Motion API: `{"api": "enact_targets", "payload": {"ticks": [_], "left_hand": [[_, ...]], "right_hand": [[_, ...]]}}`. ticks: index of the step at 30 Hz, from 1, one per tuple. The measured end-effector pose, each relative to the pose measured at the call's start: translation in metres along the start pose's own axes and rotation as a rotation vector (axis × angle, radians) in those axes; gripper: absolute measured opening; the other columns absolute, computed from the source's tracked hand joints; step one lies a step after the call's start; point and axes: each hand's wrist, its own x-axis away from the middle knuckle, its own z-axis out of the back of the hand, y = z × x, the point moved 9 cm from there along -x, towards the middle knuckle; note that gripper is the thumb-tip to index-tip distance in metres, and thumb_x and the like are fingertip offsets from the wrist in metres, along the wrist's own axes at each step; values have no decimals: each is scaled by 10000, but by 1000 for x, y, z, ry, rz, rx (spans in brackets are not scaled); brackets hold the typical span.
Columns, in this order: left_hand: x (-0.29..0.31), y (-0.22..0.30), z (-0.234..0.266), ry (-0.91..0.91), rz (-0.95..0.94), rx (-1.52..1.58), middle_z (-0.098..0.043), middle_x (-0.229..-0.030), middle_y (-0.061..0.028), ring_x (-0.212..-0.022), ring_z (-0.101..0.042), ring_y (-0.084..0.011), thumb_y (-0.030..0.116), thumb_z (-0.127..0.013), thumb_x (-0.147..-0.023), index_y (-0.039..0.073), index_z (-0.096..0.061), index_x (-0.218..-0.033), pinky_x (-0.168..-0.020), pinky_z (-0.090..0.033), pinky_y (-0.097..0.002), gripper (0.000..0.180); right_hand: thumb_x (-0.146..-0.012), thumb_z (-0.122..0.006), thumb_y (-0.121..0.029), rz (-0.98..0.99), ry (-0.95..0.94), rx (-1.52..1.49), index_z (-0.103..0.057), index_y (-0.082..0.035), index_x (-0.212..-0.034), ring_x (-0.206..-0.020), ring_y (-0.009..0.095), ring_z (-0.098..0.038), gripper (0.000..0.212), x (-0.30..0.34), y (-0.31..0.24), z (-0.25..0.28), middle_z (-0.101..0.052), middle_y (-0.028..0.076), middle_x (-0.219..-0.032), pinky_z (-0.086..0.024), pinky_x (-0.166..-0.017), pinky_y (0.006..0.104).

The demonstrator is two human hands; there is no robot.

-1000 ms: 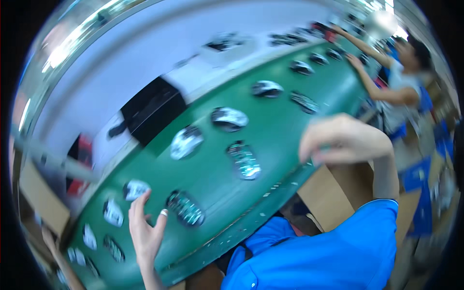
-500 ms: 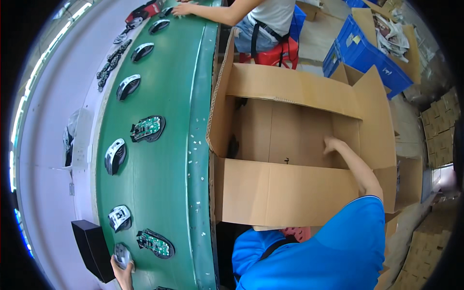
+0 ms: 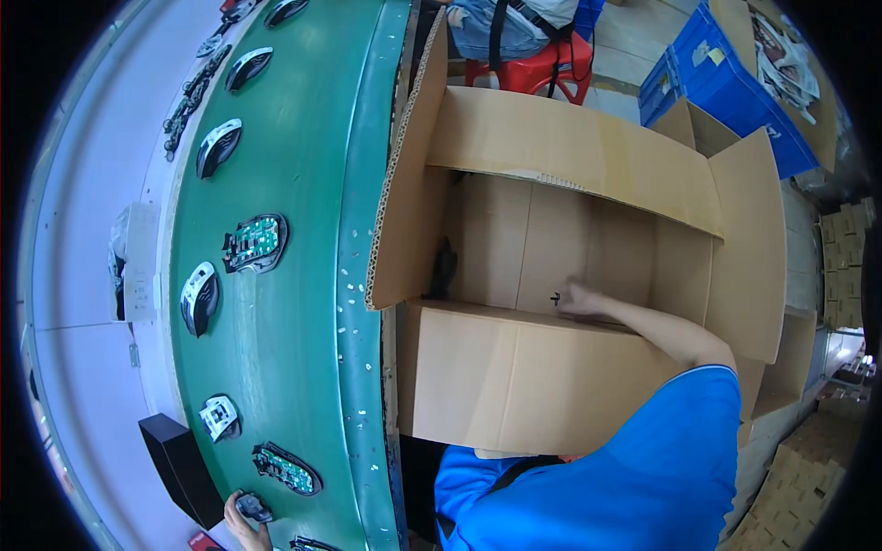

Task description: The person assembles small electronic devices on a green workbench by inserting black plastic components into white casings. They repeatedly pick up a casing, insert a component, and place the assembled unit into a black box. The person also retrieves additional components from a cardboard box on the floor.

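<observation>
At the lower left, my left hand grips a dark computer mouse part at the green belt's edge. My right hand reaches down inside a large open cardboard box; it is blurred, and its fingers cannot be made out clearly. Right at its fingertips is a small dark piece, too small to name. Near my left hand, an opened mouse base with a green circuit board and a white-and-black mouse shell lie on the belt.
Along the green belt lie more mouse shells and another circuit-board base. A black box stands at its left edge. Beyond the carton are a person on a red stool and a blue crate.
My right hand has moved left within the carton to the small dark piece. My left hand still holds the mouse part, which is now tilted differently. The whole view has shifted slightly.
</observation>
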Motion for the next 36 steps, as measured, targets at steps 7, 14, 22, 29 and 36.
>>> {"api": "enact_targets", "payload": {"ticks": [7,14,22,29,36], "left_hand": [[14,44,10,80,-25,-155,-453,-1205,-182,-1164,-415,-359,-109,-421,-577,45,-430,-1280,-1024,-275,-430,720],[24,38,9,125,43,-111,-439,-1259,-182,-1203,-394,-352,-132,-350,-565,45,-410,-1325,-1064,-249,-412,783],[24,1,4,119,334,183,-438,-1301,-184,-1221,-408,-316,2,-430,-764,47,-371,-1367,-1047,-272,-369,607],[40,-37,-12,133,646,386,-433,-1320,-184,-1230,-407,-301,118,-467,-843,43,-350,-1381,-1041,-277,-355,556],[64,-67,-26,118,709,404,-409,-1361,-189,-1239,-402,-285,370,-477,-916,7,-309,-1395,-1040,-272,-345,624]], "right_hand": [[-706,-714,-213,98,62,-72,-633,-15,-981,-853,337,-634,348,-51,-79,1,-627,198,-986,-519,-782,360],[-743,-665,-82,92,101,-482,-614,-6,-1012,-795,254,-660,285,-51,-76,28,-628,180,-1016,-538,-770,335],[-781,-604,-214,894,477,589,-508,-44,-1195,-1233,284,-419,458,-62,-229,11,-464,141,-1301,-328,-1047,451],[-826,-507,-165,919,553,917,-540,-75,-1140,-1082,260,-530,328,-101,-188,-5,-545,137,-1180,-434,-917,429],[-844,-530,-185,74,691,259,-527,-70,-1195,-1020,314,-574,370,-123,-172,177,-541,184,-1189,-490,-828,453]]}}
